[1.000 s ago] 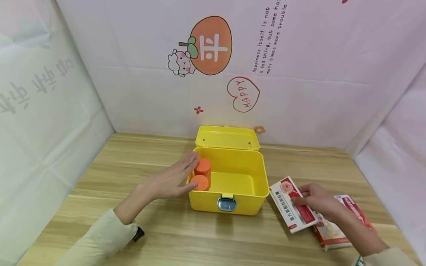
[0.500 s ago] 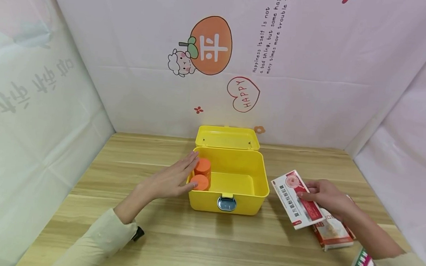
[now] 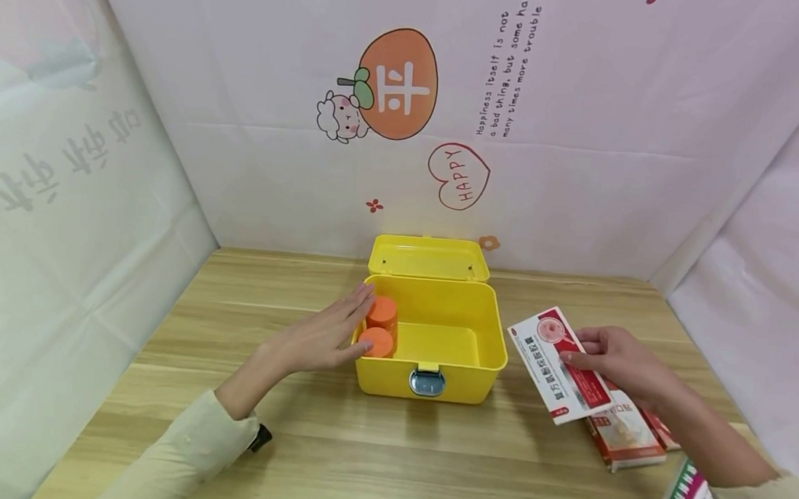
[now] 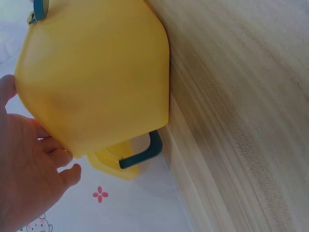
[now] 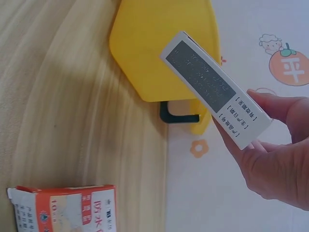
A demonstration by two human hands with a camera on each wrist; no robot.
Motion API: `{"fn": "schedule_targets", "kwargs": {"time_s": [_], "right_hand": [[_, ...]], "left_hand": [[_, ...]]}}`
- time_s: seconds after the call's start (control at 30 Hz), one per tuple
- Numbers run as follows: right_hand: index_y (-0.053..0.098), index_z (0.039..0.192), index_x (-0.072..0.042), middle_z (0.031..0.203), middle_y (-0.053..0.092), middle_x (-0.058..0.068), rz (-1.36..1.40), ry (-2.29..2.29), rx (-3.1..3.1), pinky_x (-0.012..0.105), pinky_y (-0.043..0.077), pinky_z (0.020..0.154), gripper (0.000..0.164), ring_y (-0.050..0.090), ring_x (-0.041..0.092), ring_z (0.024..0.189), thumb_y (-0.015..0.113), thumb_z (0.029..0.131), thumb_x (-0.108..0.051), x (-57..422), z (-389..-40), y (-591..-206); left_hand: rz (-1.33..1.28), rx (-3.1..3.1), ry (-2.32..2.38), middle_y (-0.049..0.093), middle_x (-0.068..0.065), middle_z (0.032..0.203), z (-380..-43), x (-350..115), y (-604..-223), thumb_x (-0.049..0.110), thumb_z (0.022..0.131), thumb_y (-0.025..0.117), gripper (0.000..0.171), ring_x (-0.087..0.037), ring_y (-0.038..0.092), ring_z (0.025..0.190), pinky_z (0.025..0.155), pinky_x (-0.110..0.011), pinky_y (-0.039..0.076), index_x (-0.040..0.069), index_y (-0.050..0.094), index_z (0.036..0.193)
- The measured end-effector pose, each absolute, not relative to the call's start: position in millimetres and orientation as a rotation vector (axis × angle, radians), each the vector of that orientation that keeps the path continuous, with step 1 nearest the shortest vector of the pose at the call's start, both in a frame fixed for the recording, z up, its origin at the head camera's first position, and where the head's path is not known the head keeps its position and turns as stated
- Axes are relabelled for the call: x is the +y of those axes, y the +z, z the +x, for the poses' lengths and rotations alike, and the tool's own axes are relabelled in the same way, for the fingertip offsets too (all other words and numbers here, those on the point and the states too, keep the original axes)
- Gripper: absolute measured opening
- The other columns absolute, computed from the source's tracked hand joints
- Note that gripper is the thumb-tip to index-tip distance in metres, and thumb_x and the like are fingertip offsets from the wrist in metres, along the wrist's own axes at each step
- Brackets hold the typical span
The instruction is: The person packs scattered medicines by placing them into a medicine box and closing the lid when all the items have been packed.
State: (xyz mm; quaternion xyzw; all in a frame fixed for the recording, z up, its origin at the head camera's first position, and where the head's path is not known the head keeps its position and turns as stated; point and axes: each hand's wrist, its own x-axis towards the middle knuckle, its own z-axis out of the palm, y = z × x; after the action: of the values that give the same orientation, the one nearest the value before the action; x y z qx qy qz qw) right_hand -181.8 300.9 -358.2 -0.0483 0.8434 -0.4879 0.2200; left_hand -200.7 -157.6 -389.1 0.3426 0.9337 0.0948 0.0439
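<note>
A yellow storage box [image 3: 391, 382] stands on the table with its lid raised at the back. Two round containers with orange lids [image 3: 382, 312] sit inside along its left wall. My left hand [image 3: 321, 338] rests on the box's left rim, fingers extended toward the back and thumb at the front corner. The left wrist view shows its fingertips [image 4: 63, 157] at the rim, outside the wall. My right hand [image 3: 622, 366] pinches a white-and-red medicine box [image 3: 550, 365] between thumb and fingers, tilted, just right of the yellow box. Its white end with printed text faces the right wrist view.
Red-and-white boxes [image 3: 624, 439] lie on the table at right, partly beneath the right forearm. A green, white and purple box [image 3: 680, 488] lies nearer the front right. A printed cloth [image 3: 567, 206] closes off the back.
My right hand has lifted the medicine box up and slightly away from the other boxes, turning it a little. The left hand stays on the yellow box's rim.
</note>
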Motion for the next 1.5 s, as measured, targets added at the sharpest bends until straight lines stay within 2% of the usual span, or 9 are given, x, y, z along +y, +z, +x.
{"fn": "schedule_targets", "kwargs": {"time_s": [0.33,0.57,0.83,1.03,1.5], "right_hand": [[0.036,0.142,0.016,0.099,0.076,0.001,-0.187,-1.344,2.338,0.032,0.061,0.065,0.061,0.073,0.013,0.075,0.062,0.099,-0.019,294,-182,-342],[0.045,0.138,0.012,0.102,0.076,0.005,-0.231,-1.308,2.402,0.031,0.061,0.067,0.057,0.072,0.014,0.078,0.066,0.096,-0.02,289,-184,-331],[0.046,0.14,0.011,0.111,0.075,0.011,-0.271,-1.221,2.477,0.026,0.059,0.068,0.06,0.07,0.01,0.08,0.068,0.094,-0.02,279,-188,-322],[0.048,0.14,0.008,0.108,0.075,0.01,-0.317,-1.208,2.481,0.026,0.059,0.068,0.056,0.07,0.012,0.079,0.067,0.095,-0.018,273,-190,-314],[0.048,0.138,0.012,0.107,0.073,0.015,-0.363,-1.149,2.509,0.027,0.061,0.069,0.056,0.071,0.017,0.081,0.068,0.094,-0.017,253,-198,-298]], "left_hand": [[1.029,2.853,0.302,-0.003,-0.009,0.17,-200,-158,-388,0.058,0.103,0.034,0.082,-0.023,0.0,0.157,0.127,-0.043,0.018,0.005,0.008,0.159],[1.032,2.851,0.302,-0.003,-0.009,0.17,-200,-158,-389,0.058,0.103,0.033,0.082,-0.023,-0.001,0.157,0.127,-0.043,0.018,0.004,0.008,0.159],[1.043,2.854,0.291,-0.003,-0.009,0.17,-201,-158,-390,0.059,0.103,0.032,0.082,-0.022,-0.001,0.157,0.127,-0.043,0.017,0.005,0.007,0.159],[1.056,2.858,0.287,-0.003,-0.009,0.17,-201,-159,-390,0.059,0.103,0.032,0.082,-0.022,-0.001,0.157,0.127,-0.043,0.017,0.005,0.007,0.159],[1.046,2.852,0.292,-0.004,-0.008,0.17,-202,-158,-390,0.06,0.103,0.031,0.082,-0.022,-0.002,0.157,0.127,-0.042,0.017,0.006,0.006,0.159]]}}
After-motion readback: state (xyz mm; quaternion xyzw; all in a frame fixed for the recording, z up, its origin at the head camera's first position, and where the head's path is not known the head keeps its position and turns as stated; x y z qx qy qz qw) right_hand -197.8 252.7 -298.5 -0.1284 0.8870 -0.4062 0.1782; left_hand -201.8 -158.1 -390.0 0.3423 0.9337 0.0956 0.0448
